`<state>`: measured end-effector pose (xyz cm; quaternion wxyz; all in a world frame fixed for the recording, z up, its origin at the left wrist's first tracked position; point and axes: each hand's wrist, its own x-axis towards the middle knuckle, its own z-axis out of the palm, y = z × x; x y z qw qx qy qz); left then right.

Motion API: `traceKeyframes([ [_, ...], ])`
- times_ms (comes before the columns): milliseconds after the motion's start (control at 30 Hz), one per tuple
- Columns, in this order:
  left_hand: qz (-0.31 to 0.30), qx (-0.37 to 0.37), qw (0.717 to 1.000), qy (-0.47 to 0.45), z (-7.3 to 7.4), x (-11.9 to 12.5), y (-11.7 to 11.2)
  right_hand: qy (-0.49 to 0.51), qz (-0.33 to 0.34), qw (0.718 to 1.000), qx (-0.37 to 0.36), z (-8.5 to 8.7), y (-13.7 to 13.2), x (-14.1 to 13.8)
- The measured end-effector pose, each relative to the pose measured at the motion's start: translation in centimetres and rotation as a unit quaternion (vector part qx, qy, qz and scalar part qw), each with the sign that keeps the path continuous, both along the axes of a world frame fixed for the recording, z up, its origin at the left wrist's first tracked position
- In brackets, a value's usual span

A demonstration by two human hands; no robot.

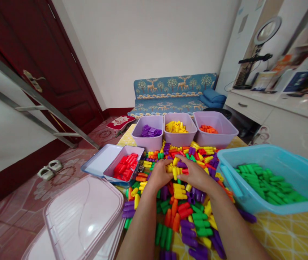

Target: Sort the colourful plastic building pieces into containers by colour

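Both of my hands are over a pile of mixed plastic building blocks (174, 207), rounded peg shapes in yellow, purple, green, red and orange. Yellow blocks (175, 171) sit between the two hands, above the middle of the pile. My left hand (159, 175) has its fingers curled against them from the left. From the right, my right hand (194, 174) closes its thumb and fingers on the same yellow blocks. A joined group of yellow blocks (180, 191) lies just below the hands. Some fingertips are hidden behind the blocks.
Lilac bins hold purple blocks (150, 131), yellow blocks (176, 127) and orange blocks (208, 129) at the back. Red blocks (126, 167) fill a smaller box at left. A blue tub (254, 153) with green blocks stands right. Lids (86, 213) lie front left.
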<state>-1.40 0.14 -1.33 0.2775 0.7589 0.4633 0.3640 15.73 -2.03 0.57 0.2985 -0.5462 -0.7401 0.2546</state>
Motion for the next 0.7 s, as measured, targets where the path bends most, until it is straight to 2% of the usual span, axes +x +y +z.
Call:
traceKeyframes([
  [200, 0.009, -0.072, 0.99, -0.121, -0.5, 0.3, 0.4, 0.053, -0.034, 0.998, 0.018, 0.9, 0.0, 0.0],
  [333, -0.009, -0.09, 0.978, -0.188, -0.5, 0.5, 0.6, 0.102, -0.053, 0.993, 0.036, 0.4, 0.6, 0.1],
  [567, -0.028, -0.149, 0.951, -0.268, 0.4, 0.8, 0.0, 0.2, -0.04, 0.979, 0.023, -0.6, 1.1, 0.2],
  [700, -0.041, -0.167, 0.942, -0.288, 0.7, 0.8, -0.1, 0.216, -0.096, 0.97, 0.053, -0.4, 1.3, 0.2],
])
